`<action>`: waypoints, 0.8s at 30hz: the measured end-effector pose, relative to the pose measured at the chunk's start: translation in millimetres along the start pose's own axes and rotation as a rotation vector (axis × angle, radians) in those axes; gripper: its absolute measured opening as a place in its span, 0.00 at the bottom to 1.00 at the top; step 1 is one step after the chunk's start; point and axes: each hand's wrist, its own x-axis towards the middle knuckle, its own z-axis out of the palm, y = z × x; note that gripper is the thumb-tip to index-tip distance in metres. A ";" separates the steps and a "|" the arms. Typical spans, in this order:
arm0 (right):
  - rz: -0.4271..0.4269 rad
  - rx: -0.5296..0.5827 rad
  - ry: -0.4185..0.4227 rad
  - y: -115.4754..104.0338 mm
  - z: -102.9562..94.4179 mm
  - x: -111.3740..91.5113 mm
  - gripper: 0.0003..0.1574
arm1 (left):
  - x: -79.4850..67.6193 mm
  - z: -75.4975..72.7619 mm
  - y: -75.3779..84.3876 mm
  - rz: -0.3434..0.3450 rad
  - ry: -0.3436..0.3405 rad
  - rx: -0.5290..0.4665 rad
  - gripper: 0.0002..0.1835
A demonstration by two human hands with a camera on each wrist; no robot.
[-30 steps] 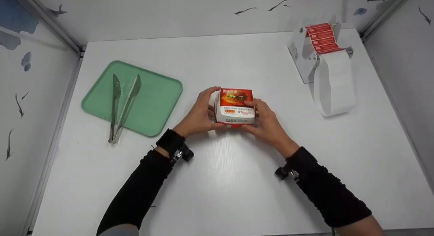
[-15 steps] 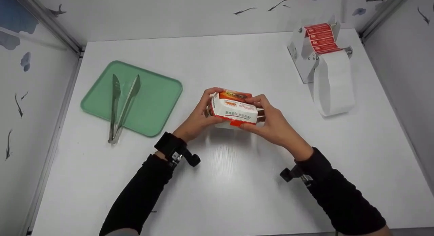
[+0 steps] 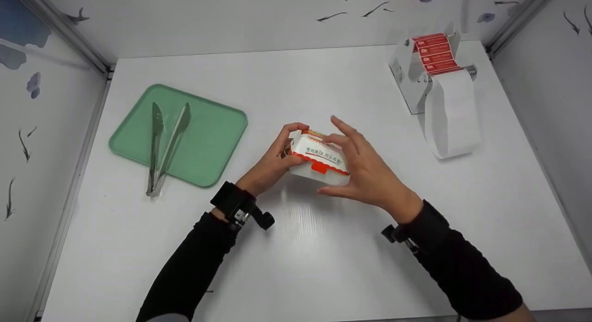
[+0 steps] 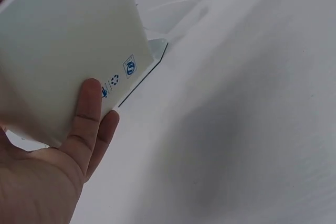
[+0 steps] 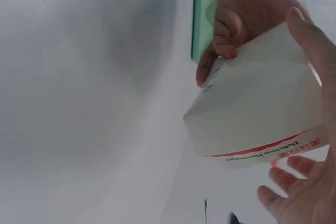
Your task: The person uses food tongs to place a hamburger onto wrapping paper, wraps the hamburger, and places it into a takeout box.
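A white paper hamburger box [image 3: 319, 177] with a red scalloped edge and red tab is held tilted above the table. My left hand [image 3: 268, 169] grips its left end, thumb on the near side and fingers behind. In the left wrist view the plain underside of the box [image 4: 68, 35], printed with small blue marks, faces the camera. My right hand [image 3: 372, 176] is at the right end with its fingers spread. In the right wrist view its fingertips [image 5: 286, 182] stand apart from the box; whether the thumb [image 5: 307, 35] touches it I cannot tell.
A green tray [image 3: 212, 141] lies at the left, with metal tongs [image 3: 157, 160] across it, their joined end past its near edge. A label dispenser [image 3: 407, 86] with a roll of red labels [image 3: 434, 53] and a hanging white strip [image 3: 458, 118] stands at the back right.
The box has been raised and tilted, so its front and red tab now face the head camera. The right hand has let go and spread its fingers; the left still holds.
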 end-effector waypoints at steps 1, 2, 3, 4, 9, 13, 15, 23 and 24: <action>-0.055 0.001 0.014 0.4 2.4 1.0 0.59 | -0.1 -0.3 0.5 0.001 -0.005 0.004 0.39; -0.100 0.010 0.027 0.5 4.5 1.7 0.57 | -0.6 -0.3 1.1 -0.001 -0.008 0.006 0.38; -0.131 0.025 0.037 0.6 6.4 2.1 0.56 | -1.0 -0.3 1.1 0.000 -0.010 0.001 0.39; -0.155 0.040 0.049 0.6 8.1 2.4 0.55 | -1.4 -0.1 0.9 0.004 -0.010 -0.015 0.40; -0.166 0.083 0.158 -0.4 15.1 5.4 0.50 | -4.1 4.9 -1.7 0.068 0.029 -0.223 0.52; -0.067 0.165 0.306 -2.8 21.8 8.7 0.49 | -4.6 22.5 -5.8 0.111 0.110 -0.346 0.60; -0.004 0.187 0.362 -7.3 26.3 10.0 0.49 | -2.6 38.1 -7.9 0.097 0.150 -0.355 0.64; 0.100 0.308 0.213 -17.8 16.5 14.4 0.46 | 1.6 54.6 -14.0 0.127 0.183 -0.397 0.66; 0.121 0.335 0.205 -17.4 13.7 16.3 0.43 | 0.8 53.7 -14.5 0.111 0.179 -0.398 0.65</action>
